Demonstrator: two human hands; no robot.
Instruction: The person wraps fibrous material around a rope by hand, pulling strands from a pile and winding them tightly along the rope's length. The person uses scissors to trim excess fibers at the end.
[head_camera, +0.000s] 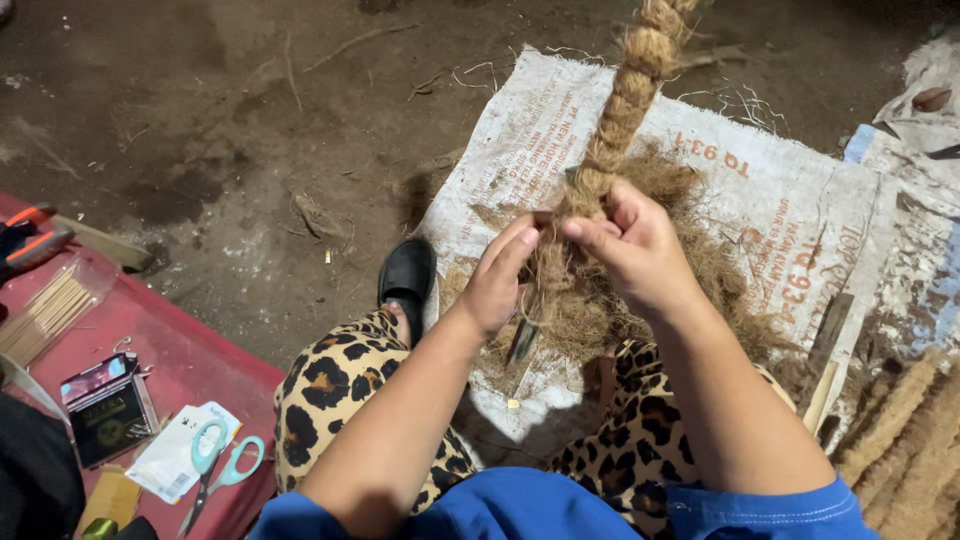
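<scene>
Coir fibre, brown and loose, is gathered at the lower end of one braided rope (628, 95), which runs off toward 12 o'clock. The strands are pinched closed by the left hand (497, 280) and right hand (632, 245), seemingly to keep the plait tight. One white sack (770, 200) lies beneath; one pair of scissors (215, 465) rests at 8 o'clock.
</scene>
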